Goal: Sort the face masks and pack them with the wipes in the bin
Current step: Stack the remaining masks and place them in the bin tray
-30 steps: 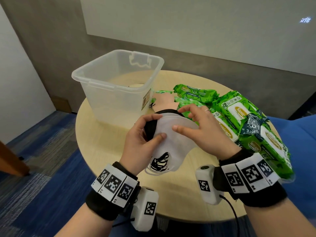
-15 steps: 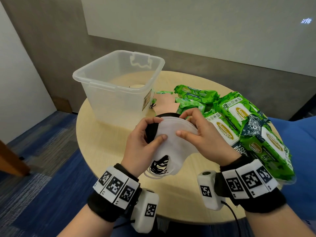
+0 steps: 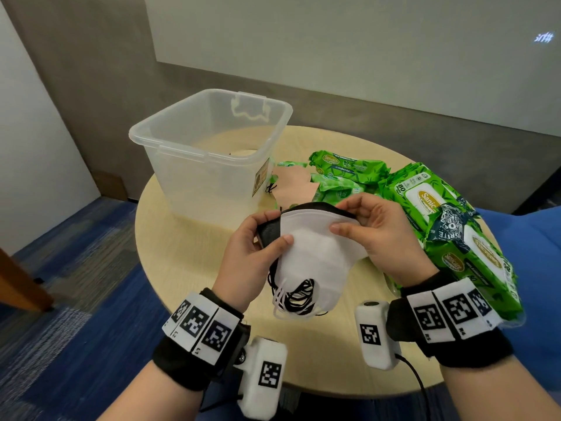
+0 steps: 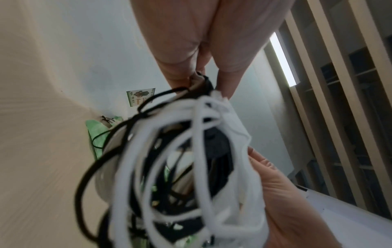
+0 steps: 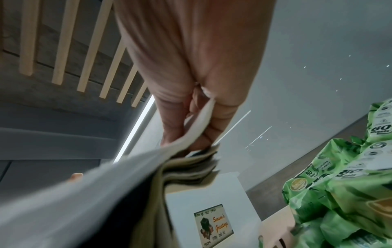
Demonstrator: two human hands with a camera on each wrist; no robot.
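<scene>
Both hands hold a stack of face masks (image 3: 315, 253) above the round table, a white mask on top and black ones behind. My left hand (image 3: 258, 241) grips the stack's left edge, thumb on the white face. My right hand (image 3: 364, 220) pinches the upper right edge, fingers curled over the top. White and black ear loops (image 4: 169, 167) dangle from the stack's lower end. The right wrist view shows the layered mask edges (image 5: 191, 161) fanned under my fingers (image 5: 182, 117). The clear plastic bin (image 3: 209, 153) stands behind at the left. Green wipe packs (image 3: 431, 214) lie at the right.
A pink mask (image 3: 293, 185) lies on the table beside the bin, among smaller green wipe packs (image 3: 346, 168). The round wooden table (image 3: 170, 226) has bare surface in front of the bin. Blue carpet lies at the left, a blue seat (image 3: 540, 238) at the right.
My right fingers have shifted from lying flat on the white mask to curling over the stack's top edge. The stack sits a little higher and closer to me.
</scene>
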